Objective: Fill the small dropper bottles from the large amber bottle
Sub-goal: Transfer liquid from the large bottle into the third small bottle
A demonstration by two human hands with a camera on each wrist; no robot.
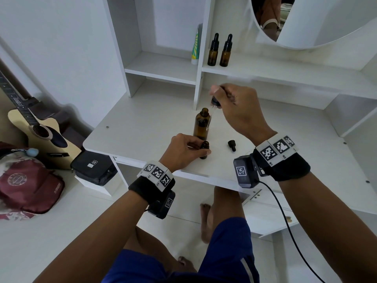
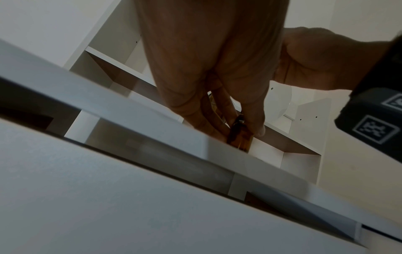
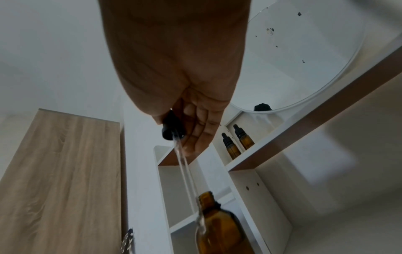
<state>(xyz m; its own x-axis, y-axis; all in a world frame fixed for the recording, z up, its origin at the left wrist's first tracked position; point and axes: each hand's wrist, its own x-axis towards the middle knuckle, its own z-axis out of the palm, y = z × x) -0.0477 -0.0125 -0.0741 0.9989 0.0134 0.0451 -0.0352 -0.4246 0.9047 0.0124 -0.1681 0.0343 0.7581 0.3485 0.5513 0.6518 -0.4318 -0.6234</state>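
Note:
The large amber bottle (image 1: 202,124) (image 3: 219,228) stands uncapped on the white desk (image 1: 142,127). In front of it my left hand (image 1: 184,151) grips a small open amber dropper bottle (image 1: 204,149) (image 2: 240,137) that stands on the desk. My right hand (image 1: 234,105) pinches the black bulb of a glass dropper (image 1: 214,104) (image 3: 172,128). Its clear pipette (image 3: 187,173) slants down beside the large bottle's neck, outside the mouth. A small black dropper cap (image 1: 232,145) lies on the desk to the right. Two capped small dropper bottles (image 1: 219,51) (image 3: 237,142) stand on the shelf above.
A green and white tube (image 1: 195,45) leans in the left shelf compartment. A round mirror (image 1: 306,19) hangs at the upper right. Left of the desk are a guitar (image 1: 38,127), a black pouch (image 1: 92,166) and a red bag (image 1: 30,186).

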